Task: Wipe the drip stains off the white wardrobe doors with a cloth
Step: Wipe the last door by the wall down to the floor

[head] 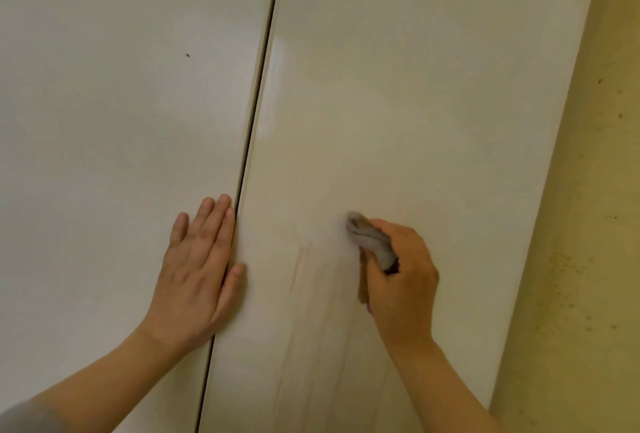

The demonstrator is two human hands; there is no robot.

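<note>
A: Start at the left. What is the left hand (pixel 197 270) doing?

B: It lies flat on the left door (pixel 104 121), fingers (pixel 214 221) straight and close together, holding nothing. The thumb reaches over the seam (pixel 256 121) onto the right door (pixel 415 86). I take it as a brace, and it is worth keeping there so the doors do not give under the rubbing.

A: Anything else on that door?

B: A small dark speck (pixel 187 55) high up, well apart from the hand. I cannot tell what it is.

A: And the stains (pixel 298 270)?

B: Faint brownish streaks run down the right door, between the two hands and on below them. The cloth (pixel 370 242) sits bunched against the door just right of the streaks, near their top.

A: The right hand (pixel 405 277)?

B: Its fingers curl round the cloth, and one end pokes out above them.

A: How should the wipe go?

B: Move the cloth left onto the streaks and follow them downward with firm pressure. A flatter fold would likely cover more than this wad.

A: What is in the way?

B: Nothing that I can see. The left thumb lies near the streaks and may need to shift. Further right is a yellowish wall (pixel 588 225) with dark spots, which is no part of this job.
</note>
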